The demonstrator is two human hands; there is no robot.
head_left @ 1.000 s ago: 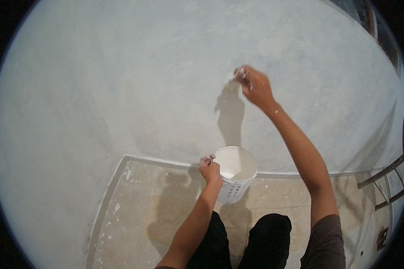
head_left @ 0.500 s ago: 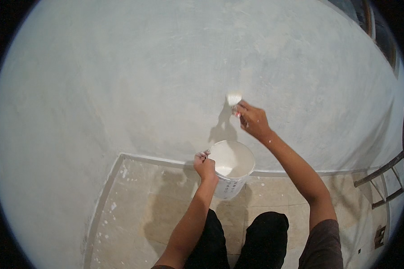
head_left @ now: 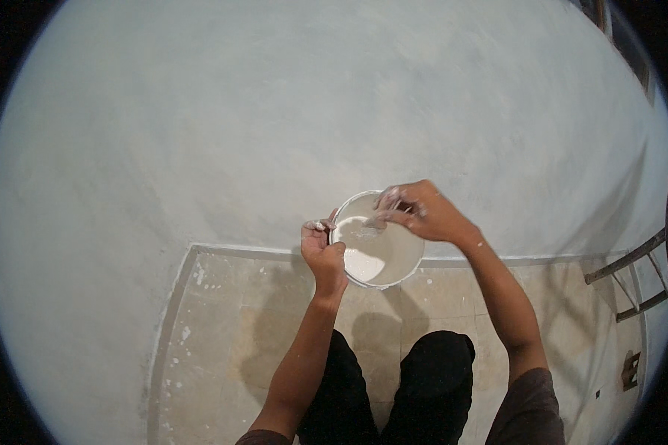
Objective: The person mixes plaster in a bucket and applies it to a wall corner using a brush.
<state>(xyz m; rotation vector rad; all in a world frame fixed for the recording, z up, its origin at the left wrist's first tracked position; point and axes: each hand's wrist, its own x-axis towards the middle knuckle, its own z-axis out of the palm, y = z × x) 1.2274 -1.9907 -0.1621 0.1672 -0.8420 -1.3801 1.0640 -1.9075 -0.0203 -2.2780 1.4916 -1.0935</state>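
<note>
A white bucket (head_left: 407, 256) hangs in front of me, its mouth tipped toward me, with white paint (head_left: 362, 263) pooled inside. My left hand (head_left: 323, 257) is closed on the bucket at the left of its rim; the exact grip is partly hidden. Over the rim's upper right side, my right hand (head_left: 427, 210) is closed round a paintbrush (head_left: 372, 227). The brush points down into the bucket, near the paint; whether its tip touches the paint is hard to tell. White paint marks the fingers of both hands.
A pale blue-grey wall (head_left: 223, 126) rises ahead and curves round at the left. Beige floor tiles (head_left: 215, 319) with white splashes lie below, bordered by a skirting edge (head_left: 260, 252). A ladder (head_left: 631, 274) stands at the far right, and a small brown object (head_left: 631, 371) lies near it.
My right hand has brought the paintbrush down from the wall into the bucket. My left hand has raised the bucket slightly and tipped its mouth toward me.
</note>
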